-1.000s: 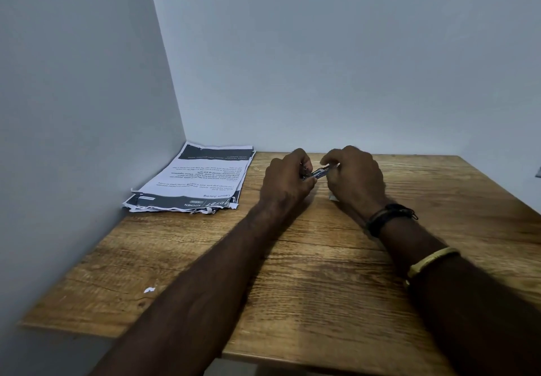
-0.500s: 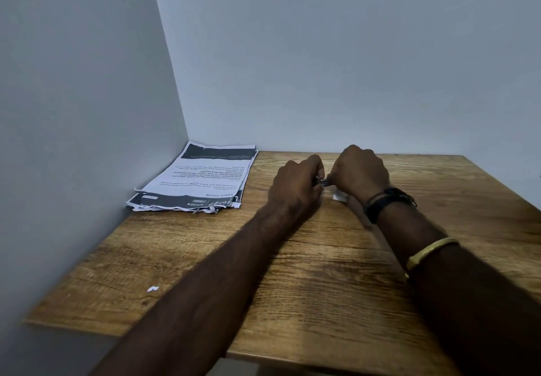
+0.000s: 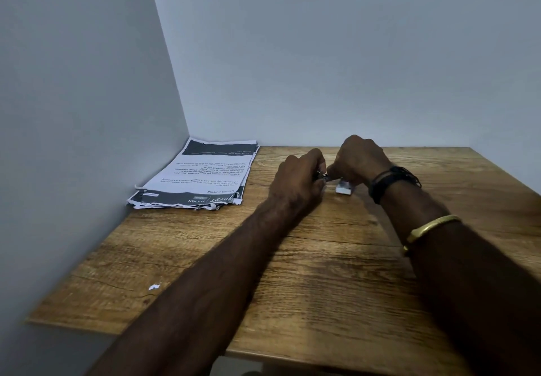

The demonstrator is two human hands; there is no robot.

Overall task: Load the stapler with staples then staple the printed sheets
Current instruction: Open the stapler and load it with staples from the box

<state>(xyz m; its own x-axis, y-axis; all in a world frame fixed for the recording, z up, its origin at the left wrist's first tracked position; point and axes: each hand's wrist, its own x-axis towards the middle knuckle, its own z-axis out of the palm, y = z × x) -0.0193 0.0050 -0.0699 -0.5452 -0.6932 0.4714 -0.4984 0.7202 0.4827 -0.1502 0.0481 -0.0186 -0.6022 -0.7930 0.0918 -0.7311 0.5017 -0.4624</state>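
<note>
Between the two fists, head view: small metal stapler (image 3: 322, 177), mostly hidden, left hand (image 3: 297, 183) closed around its body, right hand (image 3: 361, 160) pinched at its near end. Staple box (image 3: 345, 188) sits just under the right wrist. Printed sheets (image 3: 202, 175) lie well left of the grip. Stapler likely light, rigid, slick; hold by the body. Staple strip probably brittle.

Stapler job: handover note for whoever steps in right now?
Left hand: closed on the small metal stapler.
Right hand: pinching at the stapler's end; whether it holds staples is hidden.
Small white box: on the table, under the right hand.
Printed sheets: stacked in the far left corner, untouched.
Done: loading under way.
Left: finish loading, staple the sheets.
</note>
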